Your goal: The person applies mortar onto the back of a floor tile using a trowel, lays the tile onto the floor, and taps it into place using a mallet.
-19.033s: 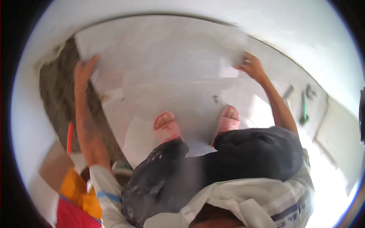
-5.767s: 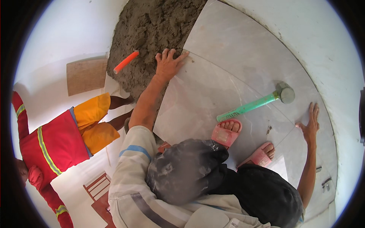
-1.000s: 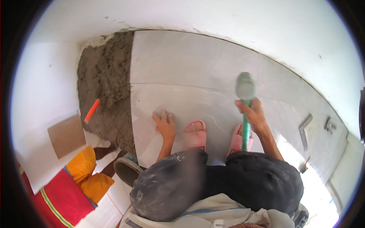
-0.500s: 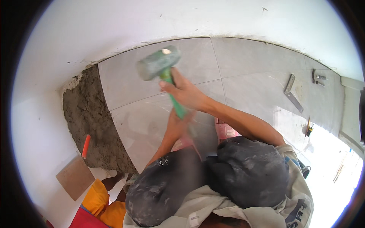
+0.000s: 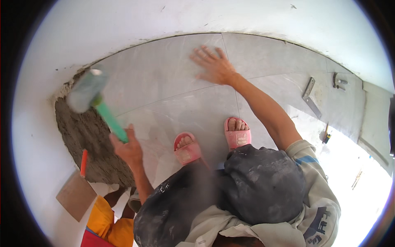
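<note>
My left hand is closed round the lower end of the green handle of a mallet. Its thick grey-green head, blurred by motion, hangs over the left edge of the tiles, close to the strip of wet mortar. Fingers spread, my right hand is over a large grey floor tile near the far wall; whether the palm touches it I cannot tell. My feet, in pink sandals, stand on the tiles between my arms.
Along the left wall are an orange stick-like thing and a brown square tile. Another person in yellow-orange shorts is at the lower left. At right lie a metal square, a metal hand tool and a small yellow-black tool.
The mallet has swung left, from above the tiles to beside the mortar. My right hand has let go of its handle and spread out over the tile; my left hand keeps hold.
</note>
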`<move>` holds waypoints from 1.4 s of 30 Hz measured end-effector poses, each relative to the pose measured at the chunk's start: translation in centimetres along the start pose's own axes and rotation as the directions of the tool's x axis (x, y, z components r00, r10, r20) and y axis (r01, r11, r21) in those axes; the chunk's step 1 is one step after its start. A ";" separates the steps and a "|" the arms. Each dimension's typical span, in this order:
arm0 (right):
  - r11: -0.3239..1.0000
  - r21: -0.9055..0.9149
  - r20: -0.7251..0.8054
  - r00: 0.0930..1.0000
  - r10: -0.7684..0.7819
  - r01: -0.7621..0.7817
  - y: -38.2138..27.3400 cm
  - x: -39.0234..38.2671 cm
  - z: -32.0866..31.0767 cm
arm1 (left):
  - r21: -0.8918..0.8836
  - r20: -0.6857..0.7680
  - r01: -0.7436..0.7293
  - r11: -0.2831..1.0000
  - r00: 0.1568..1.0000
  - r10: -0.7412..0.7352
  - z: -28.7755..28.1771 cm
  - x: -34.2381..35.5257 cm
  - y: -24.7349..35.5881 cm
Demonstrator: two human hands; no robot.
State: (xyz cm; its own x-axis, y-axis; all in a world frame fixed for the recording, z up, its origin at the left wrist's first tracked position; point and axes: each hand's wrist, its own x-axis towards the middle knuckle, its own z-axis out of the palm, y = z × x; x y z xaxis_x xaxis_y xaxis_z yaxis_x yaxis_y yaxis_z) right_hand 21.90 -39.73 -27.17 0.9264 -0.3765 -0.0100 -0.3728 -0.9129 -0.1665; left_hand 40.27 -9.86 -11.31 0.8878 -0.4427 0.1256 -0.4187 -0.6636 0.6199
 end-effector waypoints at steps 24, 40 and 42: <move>0.966 -0.053 0.351 0.901 0.256 -0.254 6.6 -2.9 -5.2 | -0.491 0.111 0.276 0.826 0.960 -0.255 3.7 -0.9 -2.4; 0.956 -0.121 0.528 0.799 0.289 -0.266 3.9 -0.5 -8.1 | 0.184 0.448 0.314 0.931 0.817 -0.364 6.1 -2.2 -7.2; 0.958 -0.155 0.531 0.797 0.287 -0.242 3.7 0.6 -8.8 | 0.155 0.435 0.341 0.927 0.819 -0.374 6.1 -2.0 -7.2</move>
State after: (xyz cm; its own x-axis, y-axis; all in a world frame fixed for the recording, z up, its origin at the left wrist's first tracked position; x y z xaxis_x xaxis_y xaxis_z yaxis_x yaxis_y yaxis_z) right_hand 20.63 -44.76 -19.11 0.6597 -0.4787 -0.5793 -0.5898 -0.8076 -0.0043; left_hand 40.34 -7.86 -20.69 0.8009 -0.3764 -0.4656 -0.1145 -0.8596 0.4980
